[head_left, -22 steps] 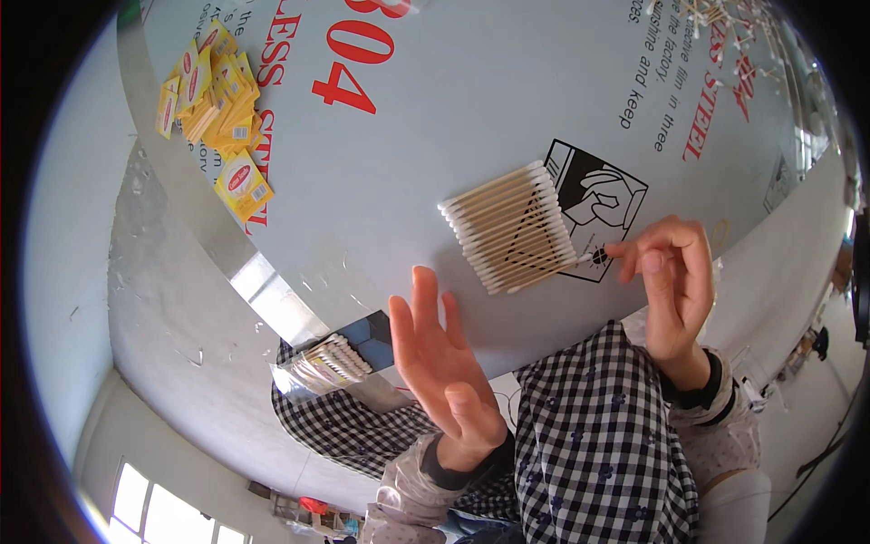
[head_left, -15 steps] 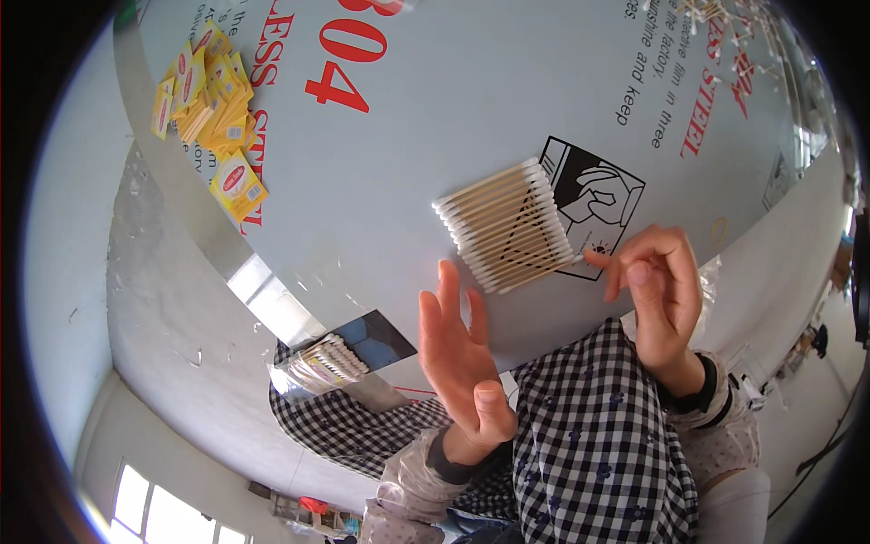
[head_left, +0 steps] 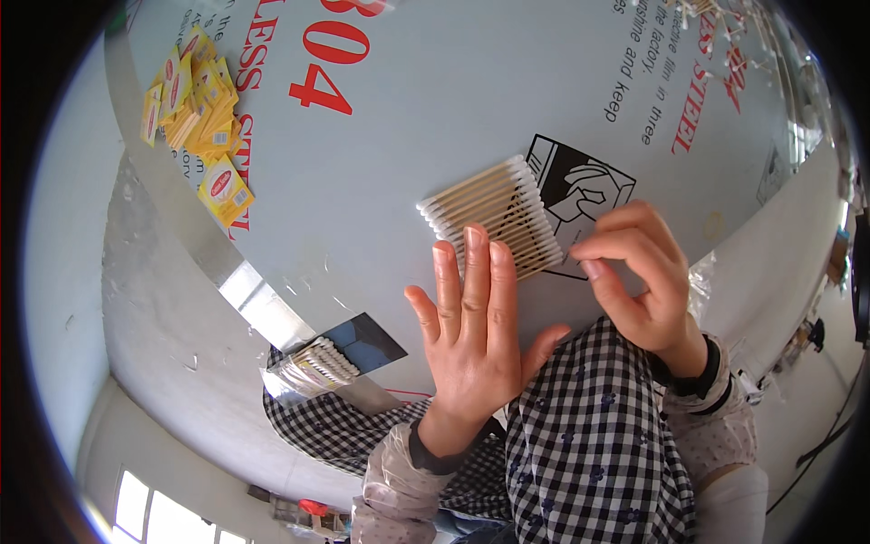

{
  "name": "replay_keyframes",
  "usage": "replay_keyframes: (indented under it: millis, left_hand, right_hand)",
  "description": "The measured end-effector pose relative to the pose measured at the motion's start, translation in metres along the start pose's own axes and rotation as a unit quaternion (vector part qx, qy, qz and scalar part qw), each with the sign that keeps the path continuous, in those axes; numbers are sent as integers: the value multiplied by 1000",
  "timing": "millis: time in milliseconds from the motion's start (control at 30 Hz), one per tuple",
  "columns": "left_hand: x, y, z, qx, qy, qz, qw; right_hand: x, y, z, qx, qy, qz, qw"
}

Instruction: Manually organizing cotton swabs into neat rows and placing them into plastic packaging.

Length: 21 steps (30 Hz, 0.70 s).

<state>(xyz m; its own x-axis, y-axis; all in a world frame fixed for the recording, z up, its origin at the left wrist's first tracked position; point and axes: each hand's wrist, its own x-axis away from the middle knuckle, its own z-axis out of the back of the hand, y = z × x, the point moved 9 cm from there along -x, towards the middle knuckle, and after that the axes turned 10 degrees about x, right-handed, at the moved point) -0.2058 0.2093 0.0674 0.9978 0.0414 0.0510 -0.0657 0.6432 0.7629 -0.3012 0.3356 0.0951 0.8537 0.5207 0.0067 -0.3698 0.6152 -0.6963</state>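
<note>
A flat row of cotton swabs (head_left: 485, 204), wooden sticks with white tips, lies side by side on the film-covered metal tabletop (head_left: 408, 136). My left hand (head_left: 476, 340) is open, palm down. Its fingertips reach over the near edge of the row and hide some swabs; whether they press on them I cannot tell. Just right of the row's near corner is my right hand (head_left: 643, 276), fingers curled, thumb and index tips nearly together by the white tips. What lies between those fingertips, if anything, is too small to make out.
Yellow small packets (head_left: 199, 95) are piled at the far left. A clear pack of cotton swabs (head_left: 317, 367) rests at the near left edge beside a dark blue card (head_left: 372, 343). Loose swabs (head_left: 743, 36) are scattered far right. A checkered apron (head_left: 594, 426) covers my lap.
My left hand has turned palm down and moved up over the near swabs. My right hand has shifted slightly left, its thumb closing toward the index finger. The view has moved slightly.
</note>
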Motion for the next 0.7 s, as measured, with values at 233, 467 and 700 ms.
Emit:
replay_keyframes:
  millis: [233, 467, 700]
  left_hand:
    - [23, 1, -10, -93, -25, -34, 995]
    - [31, -10, 5, -7, 104, 23, 994]
    - [25, -6, -23, -159, -95, 13, 983]
  right_hand:
    - [5, 3, -5, 10, -22, 15, 1000]
    - [4, 3, -8, 19, -23, 15, 999]
    - [5, 4, -8, 22, -23, 14, 999]
